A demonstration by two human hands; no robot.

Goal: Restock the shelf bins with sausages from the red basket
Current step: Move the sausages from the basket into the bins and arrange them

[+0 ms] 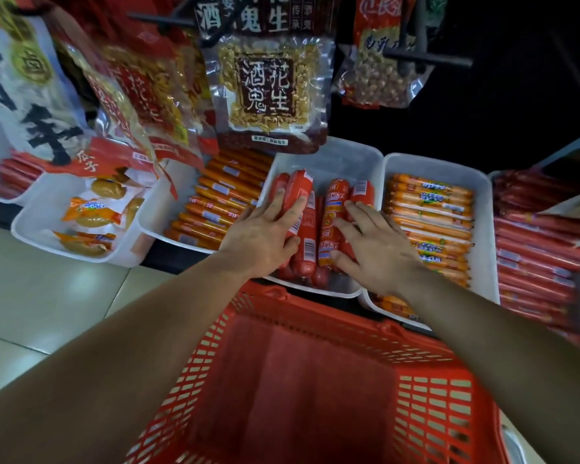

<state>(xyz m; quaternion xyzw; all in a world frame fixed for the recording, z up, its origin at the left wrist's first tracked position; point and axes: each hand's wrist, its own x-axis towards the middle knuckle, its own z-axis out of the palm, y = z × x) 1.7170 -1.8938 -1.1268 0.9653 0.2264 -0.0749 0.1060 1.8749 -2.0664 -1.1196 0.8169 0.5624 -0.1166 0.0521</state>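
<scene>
Head view: left hand (265,236) and right hand (375,249) lie flat, fingers straight, gripping nothing, on red plastic-wrapped sausages (302,192) in the middle white plastic shelf bin (349,159), just beyond the red slotted plastic basket (429,406); palms hide the lower sausages, basket's near edge cut off.

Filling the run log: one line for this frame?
phase: arranging stock | left hand: pressing red sausages | right hand: same | location: middle white bin | red basket: no sausages visible

A clear plastic bag of peanuts with a dark brown label (265,92) hung at centre; right of it a red-topped bag (379,65), seemingly of nuts, hung by a black metal peg (426,58). Pale glossy floor tiles (47,296) lay below.
</scene>
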